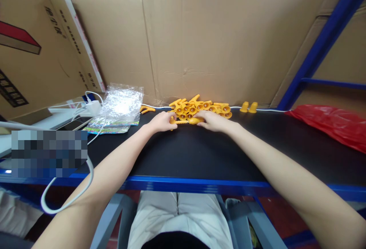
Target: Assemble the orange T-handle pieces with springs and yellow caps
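My left hand (161, 122) pinches a yellow plastic piece (172, 121) with a thin ridged rod that points right. My right hand (214, 121) is closed on a smooth yellow plastic piece (196, 120). The rod's end meets this second piece; I cannot tell whether they are joined. Right behind both hands lies a pile of yellow plastic parts (192, 109), several with round hollow cups facing me and some with forked ends. Fingertips on the far side of both pieces are partly hidden.
Two yellow cups (244, 107) stand at the right back, near a red plastic bag (323, 125). One yellow forked part (147, 109) lies beside clear plastic bags (121, 106) at left. A white cable (90, 178) loops by my left forearm. Cardboard (214, 43) walls the back.
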`<state>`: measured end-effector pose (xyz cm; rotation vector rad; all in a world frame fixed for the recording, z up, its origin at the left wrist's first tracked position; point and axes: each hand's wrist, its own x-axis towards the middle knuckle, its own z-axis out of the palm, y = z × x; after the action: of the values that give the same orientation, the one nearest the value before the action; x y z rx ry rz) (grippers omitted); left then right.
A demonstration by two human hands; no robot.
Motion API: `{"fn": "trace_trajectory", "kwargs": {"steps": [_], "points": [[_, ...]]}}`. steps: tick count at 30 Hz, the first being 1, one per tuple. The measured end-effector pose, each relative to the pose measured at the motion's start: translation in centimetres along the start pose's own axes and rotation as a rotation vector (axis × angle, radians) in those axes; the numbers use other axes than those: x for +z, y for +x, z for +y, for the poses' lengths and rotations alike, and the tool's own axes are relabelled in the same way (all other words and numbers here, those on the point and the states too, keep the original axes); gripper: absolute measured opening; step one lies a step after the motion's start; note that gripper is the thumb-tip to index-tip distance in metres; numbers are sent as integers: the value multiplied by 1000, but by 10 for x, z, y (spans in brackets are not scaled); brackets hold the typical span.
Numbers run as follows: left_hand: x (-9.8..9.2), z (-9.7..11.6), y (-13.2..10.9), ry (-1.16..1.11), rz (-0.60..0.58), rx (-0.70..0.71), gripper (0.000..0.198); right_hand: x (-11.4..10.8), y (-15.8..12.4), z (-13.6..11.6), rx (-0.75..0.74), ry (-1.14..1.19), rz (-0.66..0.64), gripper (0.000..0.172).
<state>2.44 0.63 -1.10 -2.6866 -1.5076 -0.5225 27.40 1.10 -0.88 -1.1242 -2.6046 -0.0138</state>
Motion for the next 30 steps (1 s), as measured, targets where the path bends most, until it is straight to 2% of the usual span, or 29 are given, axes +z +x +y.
{"fn": "trace_trajectory", "kwargs": {"steps": [17, 21, 24, 30], "points": [[2, -2, 1, -59, 30, -30, 24, 10, 0, -7, -81, 81, 132, 38], [2, -4, 1, -48, 59, -25, 25, 10, 1, -6, -34, 178, 169, 42], [3, -6, 1, -29, 67, -10, 24, 5, 0, -4, 45, 301, 120, 46], [4, -11, 1, -10, 85, -32, 26, 1, -1, 4, 143, 626, 20, 36]]}}
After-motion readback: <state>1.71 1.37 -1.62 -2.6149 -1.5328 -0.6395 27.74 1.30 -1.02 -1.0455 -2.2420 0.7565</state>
